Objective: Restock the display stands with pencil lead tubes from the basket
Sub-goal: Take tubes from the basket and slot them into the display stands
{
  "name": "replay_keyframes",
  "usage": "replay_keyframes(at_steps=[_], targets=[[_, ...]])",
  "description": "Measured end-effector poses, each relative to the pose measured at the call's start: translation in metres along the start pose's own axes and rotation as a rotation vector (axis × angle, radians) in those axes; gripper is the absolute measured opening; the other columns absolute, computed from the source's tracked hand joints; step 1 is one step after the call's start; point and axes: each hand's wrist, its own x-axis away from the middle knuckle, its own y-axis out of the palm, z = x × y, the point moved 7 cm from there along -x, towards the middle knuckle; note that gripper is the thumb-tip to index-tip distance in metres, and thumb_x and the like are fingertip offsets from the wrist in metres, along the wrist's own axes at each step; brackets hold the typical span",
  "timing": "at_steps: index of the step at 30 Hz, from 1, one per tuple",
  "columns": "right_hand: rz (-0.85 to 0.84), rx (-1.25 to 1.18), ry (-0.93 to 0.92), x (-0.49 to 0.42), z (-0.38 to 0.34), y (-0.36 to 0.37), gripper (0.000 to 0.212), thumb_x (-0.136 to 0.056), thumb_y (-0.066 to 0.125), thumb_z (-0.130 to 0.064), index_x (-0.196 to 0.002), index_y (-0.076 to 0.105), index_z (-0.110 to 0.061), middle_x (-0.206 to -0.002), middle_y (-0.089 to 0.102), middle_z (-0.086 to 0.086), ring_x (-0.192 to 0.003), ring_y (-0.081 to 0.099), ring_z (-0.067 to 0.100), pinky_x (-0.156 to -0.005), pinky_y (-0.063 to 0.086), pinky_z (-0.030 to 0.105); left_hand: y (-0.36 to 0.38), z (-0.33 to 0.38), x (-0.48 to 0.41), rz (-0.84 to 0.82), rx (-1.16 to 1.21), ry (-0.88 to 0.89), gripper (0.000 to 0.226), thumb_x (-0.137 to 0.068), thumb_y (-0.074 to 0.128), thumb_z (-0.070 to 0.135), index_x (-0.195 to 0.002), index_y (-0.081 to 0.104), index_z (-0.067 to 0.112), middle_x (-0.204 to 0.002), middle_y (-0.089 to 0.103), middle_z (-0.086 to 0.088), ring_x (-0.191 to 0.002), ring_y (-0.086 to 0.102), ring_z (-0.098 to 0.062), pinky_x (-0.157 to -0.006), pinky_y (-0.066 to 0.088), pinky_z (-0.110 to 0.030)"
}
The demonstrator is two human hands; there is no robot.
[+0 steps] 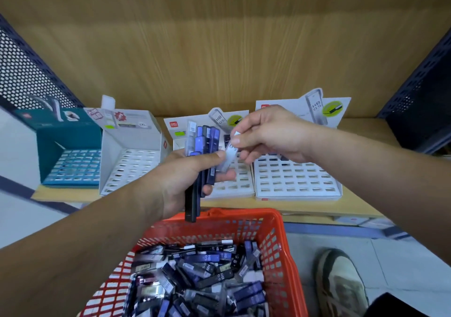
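- Restocking looks barely begun, judging by the bare slots in all four stands.
- Teal stand (70, 165): cardboard with a printed backboard; its sloped face is a grid of small rectangular slots, with no tubes visible in them.
- White stand (131, 163): the same folded card and slotted face, equally bare.
- Left hand (185, 182): fingers and thumb curl round a bundle (202, 141) of slim, flat-sided plastic tubes, blue, black and clear, fanned upright above the basket.
- Basket (275, 219): glossy red plastic lattice, low in the middle and near the person, heaped with loose tubes (202, 272), so most of the stock is yet to be placed.
- Third stand (234, 182): white card behind the hands; its visible slots are empty.
- Right hand (273, 133): thumb and forefinger pinch a clear tube (228, 157), its lower end against the left thumb; probably the next one to go in.
- Fourth stand (296, 177): white, its front rows empty; the back row is partly hidden by the hand.
- Shoe (341, 285): pale, with a dark stripe, on the floor beside the basket.
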Motion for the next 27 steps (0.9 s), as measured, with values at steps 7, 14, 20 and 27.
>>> replay_keyframes(at_steps=[7,14,20,27], targets=[[0.39,0.551,-0.219,-0.022,-0.024,-0.029,0.004,-0.087,0.078,-0.016,-0.09,0.076,-0.018,-0.073,0.067,-0.004,-0.065,0.065,0.017,-0.065,0.052,0.028,-0.04,-0.02,-0.017,0.172,-0.103,-0.041,0.029,-0.093,0.073,0.003,-0.121,0.063,0.006,-0.108,0.076,-0.013,-0.085,0.079,-0.025,-0.044,0.043,-0.027],[0.352,0.714,-0.329,-0.039,-0.015,0.014,0.016,-0.095,0.071,-0.024,-0.109,0.08,-0.025,-0.103,0.076,-0.011,-0.091,0.067,0.006,-0.088,0.053,0.027,-0.041,-0.046,-0.034,0.122,-0.023,-0.165,0.021,-0.095,0.073,0.011,-0.116,0.069,0.011,-0.115,0.077,-0.003,-0.093,0.079,-0.02,-0.045,0.038,-0.029],[0.263,0.96,-0.351,-0.062,-0.001,0.037,0.016,-0.097,0.066,-0.023,-0.106,0.079,-0.024,-0.103,0.076,-0.001,-0.101,0.066,0.021,-0.084,0.056,0.04,-0.052,-0.057,-0.035,0.087,-0.023,-0.204,0.027,-0.095,0.074,0.015,-0.12,0.066,0.016,-0.109,0.079,0.004,-0.097,0.077,-0.014,-0.047,0.038,-0.028],[0.283,1.129,-0.344,-0.072,0.01,0.037,0.017,-0.099,0.057,-0.021,-0.104,0.073,-0.02,-0.103,0.069,0.008,-0.097,0.062,0.032,-0.079,0.054,0.044,-0.06,-0.064,-0.036,0.064,-0.16,-0.217,0.026,-0.091,0.079,0.02,-0.116,0.072,0.024,-0.11,0.078,0.0,-0.094,0.078,-0.017,-0.045,0.043,-0.026]])
